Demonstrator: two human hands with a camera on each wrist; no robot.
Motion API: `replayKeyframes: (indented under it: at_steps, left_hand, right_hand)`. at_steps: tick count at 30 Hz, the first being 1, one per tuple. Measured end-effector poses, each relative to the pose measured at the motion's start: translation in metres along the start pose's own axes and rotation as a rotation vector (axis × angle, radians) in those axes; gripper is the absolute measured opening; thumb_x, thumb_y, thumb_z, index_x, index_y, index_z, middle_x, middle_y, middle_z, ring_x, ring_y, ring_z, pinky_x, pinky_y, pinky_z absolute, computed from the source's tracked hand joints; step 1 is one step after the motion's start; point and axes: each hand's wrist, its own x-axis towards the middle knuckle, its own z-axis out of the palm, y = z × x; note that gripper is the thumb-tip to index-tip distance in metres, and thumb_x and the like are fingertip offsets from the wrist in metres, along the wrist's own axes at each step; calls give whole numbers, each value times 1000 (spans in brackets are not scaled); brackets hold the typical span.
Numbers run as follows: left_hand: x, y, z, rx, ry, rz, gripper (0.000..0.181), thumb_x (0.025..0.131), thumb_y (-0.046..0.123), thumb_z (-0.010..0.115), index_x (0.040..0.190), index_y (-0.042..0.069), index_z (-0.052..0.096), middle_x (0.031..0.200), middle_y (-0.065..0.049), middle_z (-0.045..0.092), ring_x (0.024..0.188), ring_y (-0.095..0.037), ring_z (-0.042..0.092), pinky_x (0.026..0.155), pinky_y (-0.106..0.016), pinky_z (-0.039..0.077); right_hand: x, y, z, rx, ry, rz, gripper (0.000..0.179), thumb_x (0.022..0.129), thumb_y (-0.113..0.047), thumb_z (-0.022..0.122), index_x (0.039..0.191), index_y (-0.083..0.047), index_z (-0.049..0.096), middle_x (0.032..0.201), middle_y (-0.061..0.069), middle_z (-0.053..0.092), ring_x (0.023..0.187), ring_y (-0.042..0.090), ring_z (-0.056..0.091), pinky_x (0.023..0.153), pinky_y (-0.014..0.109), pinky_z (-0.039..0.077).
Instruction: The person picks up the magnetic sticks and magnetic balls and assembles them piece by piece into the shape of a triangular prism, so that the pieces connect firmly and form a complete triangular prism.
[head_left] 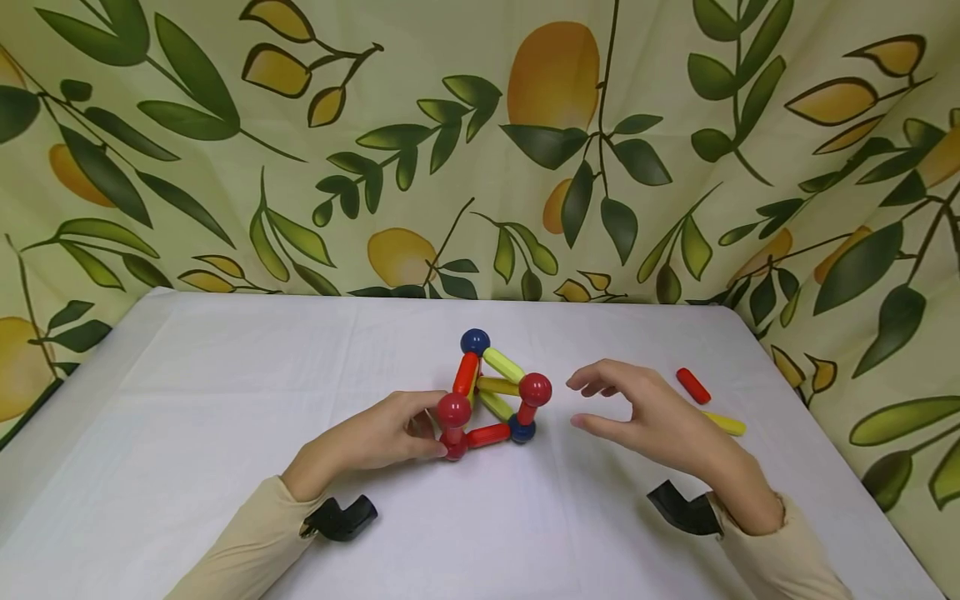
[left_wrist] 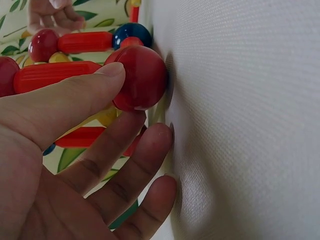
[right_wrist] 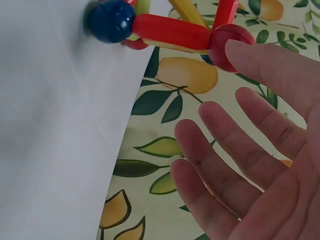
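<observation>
A frame of coloured rods and balls stands at the middle of the table. In the head view it has red balls at the near left and right, a blue ball at the back and a red rod along its near side. My left hand pinches the lower near-left red ball, thumb on one side and index finger under it in the left wrist view. To the right of the frame, my right hand hovers apart from it, fingers loosely bent and holding nothing; the right wrist view shows its spread fingers.
A loose red rod and a yellow rod lie on the white table behind my right hand. Past the table's far edge hangs a leaf-and-fruit patterned curtain, which also runs along the right side. Black straps stick out at both wrists.
</observation>
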Motion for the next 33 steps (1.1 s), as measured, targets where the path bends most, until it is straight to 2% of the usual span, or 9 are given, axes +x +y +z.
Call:
replayKeyframes:
  at_steps: [9, 15, 19, 25, 33]
  left_hand:
    - [1, 1, 0, -12, -3, -4, 42, 87, 10, 75, 126, 17, 62, 107, 1, 67, 88, -15, 61, 79, -27, 53]
    - [1, 0, 0, -8, -4, -13, 42, 87, 11, 75, 127, 17, 62, 107, 1, 67, 88, -15, 61, 79, -27, 53]
    - [1, 0, 0, -7, -5, -10, 42, 87, 11, 75, 127, 16, 62, 108, 1, 67, 89, -15, 61, 79, -27, 53]
    - [0, 0, -1, -8, -6, -13, 43, 87, 11, 75, 128, 17, 61, 108, 2, 67, 89, -15, 61, 80, -26, 53]
    - [0, 1, -1, -17, -7, -15, 44, 87, 10, 74, 128, 17, 61, 109, 1, 67, 89, -15, 61, 80, -27, 53]
  right_hand:
    - [-15, 16, 0, -58, 34, 3, 29, 84, -21, 80, 111, -18, 67, 105, -5, 71, 96, 18, 66, 82, 36, 56]
    - [-21, 28, -3, -96, 9, 54, 30, 83, -20, 81, 109, -14, 68, 106, -3, 71, 100, 21, 65, 82, 44, 55]
    - [-23, 41, -5, -89, 0, 66, 29, 83, -21, 81, 108, -13, 69, 105, -4, 72, 99, 22, 66, 83, 44, 54]
    - [-29, 60, -12, -57, -49, 167, 31, 85, -27, 79, 111, -12, 69, 108, -1, 71, 102, 26, 64, 82, 44, 52]
    - [-37, 82, -17, -54, -158, 264, 40, 76, -9, 82, 114, -7, 67, 111, 8, 66, 102, 30, 61, 85, 44, 53]
